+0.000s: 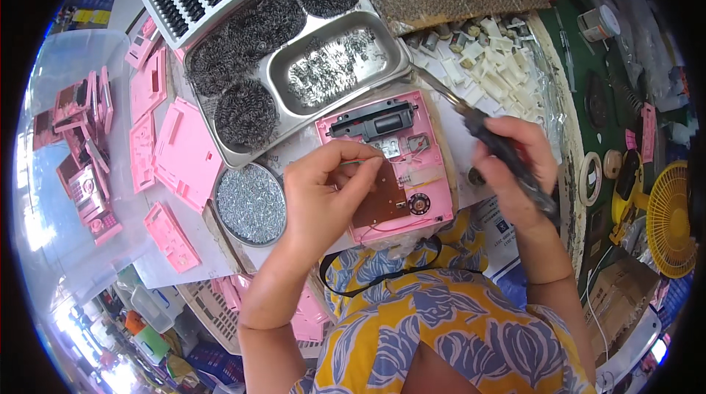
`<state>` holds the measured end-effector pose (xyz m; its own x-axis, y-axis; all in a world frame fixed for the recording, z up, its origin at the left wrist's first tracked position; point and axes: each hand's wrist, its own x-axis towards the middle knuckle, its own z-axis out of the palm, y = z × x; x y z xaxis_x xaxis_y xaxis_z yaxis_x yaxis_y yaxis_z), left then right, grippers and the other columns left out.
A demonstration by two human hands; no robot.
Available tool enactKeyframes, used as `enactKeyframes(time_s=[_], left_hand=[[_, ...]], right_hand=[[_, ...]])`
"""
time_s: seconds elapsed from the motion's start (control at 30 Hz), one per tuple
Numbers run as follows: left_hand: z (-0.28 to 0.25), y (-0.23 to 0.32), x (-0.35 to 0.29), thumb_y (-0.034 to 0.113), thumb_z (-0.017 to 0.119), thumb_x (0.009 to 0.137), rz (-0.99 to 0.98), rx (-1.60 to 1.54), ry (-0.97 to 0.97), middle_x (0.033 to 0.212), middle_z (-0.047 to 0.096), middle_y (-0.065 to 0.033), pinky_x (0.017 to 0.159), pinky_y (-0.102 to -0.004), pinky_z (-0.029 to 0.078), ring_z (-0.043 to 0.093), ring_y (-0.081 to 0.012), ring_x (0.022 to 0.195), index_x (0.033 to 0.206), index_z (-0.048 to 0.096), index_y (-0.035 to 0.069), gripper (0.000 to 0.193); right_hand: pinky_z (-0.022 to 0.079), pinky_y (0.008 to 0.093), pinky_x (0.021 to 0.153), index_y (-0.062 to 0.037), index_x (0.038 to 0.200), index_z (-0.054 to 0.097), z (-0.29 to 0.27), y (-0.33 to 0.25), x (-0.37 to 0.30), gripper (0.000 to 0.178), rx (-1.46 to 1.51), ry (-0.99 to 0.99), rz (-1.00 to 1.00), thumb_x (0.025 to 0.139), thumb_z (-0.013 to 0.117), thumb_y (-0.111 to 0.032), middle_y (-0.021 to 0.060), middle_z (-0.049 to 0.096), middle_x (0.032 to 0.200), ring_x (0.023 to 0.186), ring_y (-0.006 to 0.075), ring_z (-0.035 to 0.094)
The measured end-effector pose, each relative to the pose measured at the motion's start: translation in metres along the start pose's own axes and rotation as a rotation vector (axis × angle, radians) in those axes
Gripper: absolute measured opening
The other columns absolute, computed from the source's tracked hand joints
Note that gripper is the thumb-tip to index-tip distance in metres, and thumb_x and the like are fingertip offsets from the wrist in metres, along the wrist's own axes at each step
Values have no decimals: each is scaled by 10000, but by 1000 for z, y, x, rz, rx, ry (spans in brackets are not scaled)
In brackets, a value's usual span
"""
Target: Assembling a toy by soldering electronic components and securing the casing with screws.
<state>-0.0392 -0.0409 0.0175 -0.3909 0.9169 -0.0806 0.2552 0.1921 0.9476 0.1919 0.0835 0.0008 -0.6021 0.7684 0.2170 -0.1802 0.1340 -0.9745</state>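
A pink plastic casing lies in front of me, holding a brown circuit board, a black plastic part and a small round speaker. Over the board, my left hand pinches a thin wire between thumb and fingertips. My right hand is wrapped round the black handle of a soldering iron, right of the casing. Its metal shaft points up and left, toward the steel tray's corner, clear of the board.
Behind the casing stands a steel tray of dark springs and small metal pieces. A round bowl of screws sits to the left, near pink panels. White plastic parts are heaped at the back right. A yellow fan stands far right.
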Motion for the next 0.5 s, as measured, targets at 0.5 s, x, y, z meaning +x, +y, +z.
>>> enactKeyframes(time_s=[0.5], left_hand=[[12,-8,-6,-4,692,952,-131,-283,-2,889,722,-64,659,-221,567,674,-92,725,1052,695,-59,115]], right_hand=[[543,272,826,-64,1315,624,66,5,47,456,-48,-153,34,871,683,24,50,666,1019,925,131,677]])
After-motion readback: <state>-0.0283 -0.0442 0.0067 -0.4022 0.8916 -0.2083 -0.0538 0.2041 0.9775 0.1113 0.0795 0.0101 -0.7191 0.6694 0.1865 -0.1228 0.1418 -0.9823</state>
